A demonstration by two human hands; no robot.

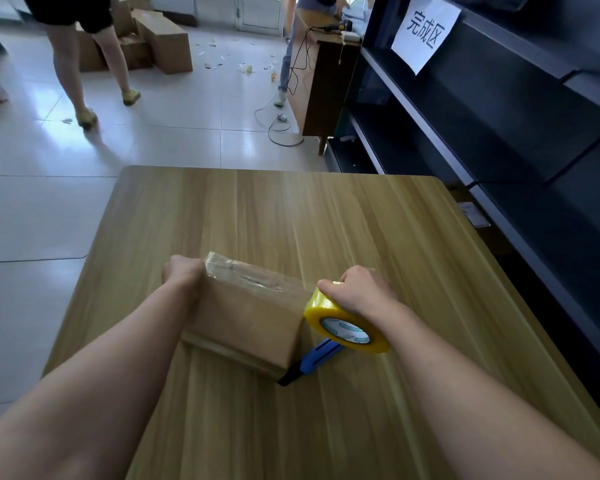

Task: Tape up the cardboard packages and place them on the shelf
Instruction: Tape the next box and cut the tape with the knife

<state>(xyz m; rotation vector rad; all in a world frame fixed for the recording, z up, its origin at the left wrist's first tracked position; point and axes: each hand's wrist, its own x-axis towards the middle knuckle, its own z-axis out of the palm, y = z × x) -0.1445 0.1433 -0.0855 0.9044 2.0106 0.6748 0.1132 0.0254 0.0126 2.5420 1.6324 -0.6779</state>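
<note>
A small cardboard package [246, 317] lies on the wooden table [291, 216], its top shiny with clear tape. My left hand [184, 273] grips the package's far left corner. My right hand [361, 289] holds a yellow roll of tape [343, 323] against the package's right end, with a strip running from the roll onto the top. A blue utility knife [312, 358] lies on the table under the roll, its black tip beside the package's near corner. The dark shelf [482, 133] stands along the right, bearing a white paper sign [425, 27].
Two people stand on the tiled floor beyond the table, one at the far left [84, 64], one by a brown desk [323, 74] with trailing cables. Several cardboard boxes [160, 39] are piled at the back. Paper scraps litter the floor there.
</note>
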